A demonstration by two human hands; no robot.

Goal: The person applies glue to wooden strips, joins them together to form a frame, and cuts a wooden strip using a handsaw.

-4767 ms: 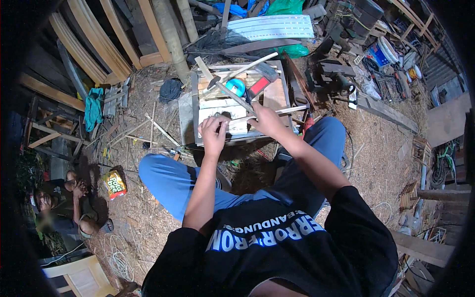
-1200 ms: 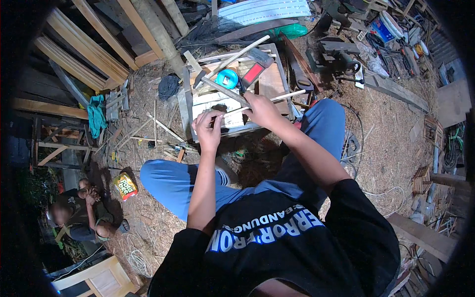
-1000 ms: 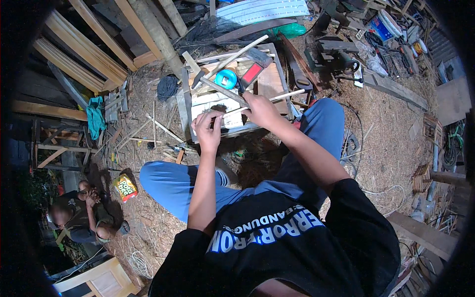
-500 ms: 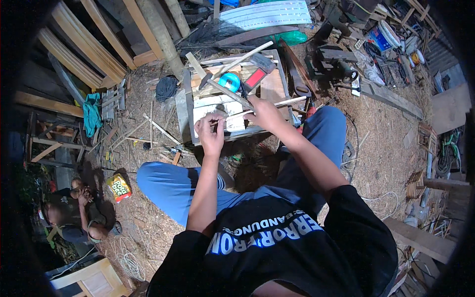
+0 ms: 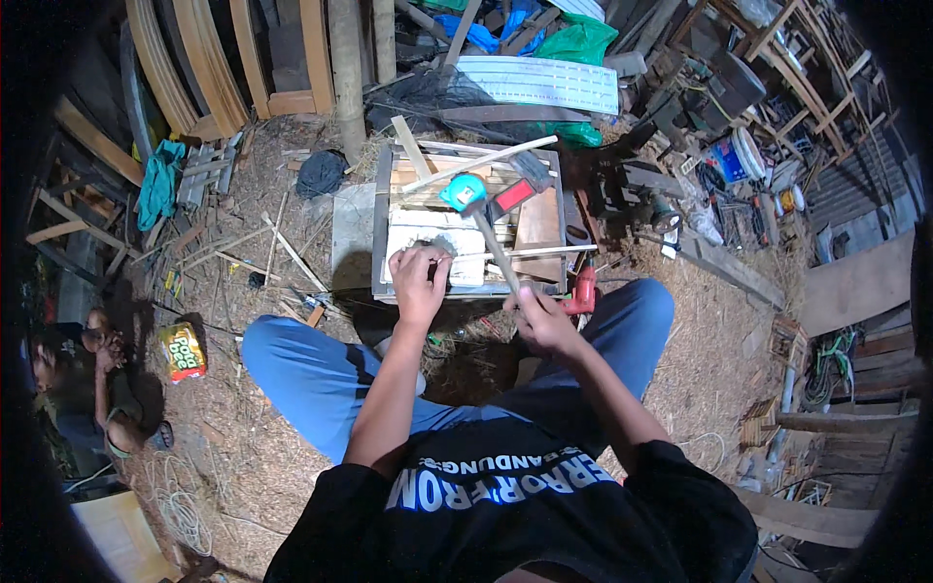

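Note:
Over the front of a low wooden work box, my left hand is closed, its fingertips pinching the left end of a thin wooden strip. The strip lies across the box and sticks out past its right side. My right hand is wrapped round the lower handle of a hammer. The hammer slants up and left, its head close to a teal tape measure. A white board lies beneath my left fingers. Whatever tiny piece may sit between those fingertips is too small to make out.
Beside the tape measure lies a red-and-black block. A longer stick crosses the box's back. By my right knee is a red power drill. Another person sits at far left, near a yellow-red snack bag.
My right hand has come away from the strip and back toward me, bringing the hammer with it. My left hand stays at the strip's end. The whole view has shifted.

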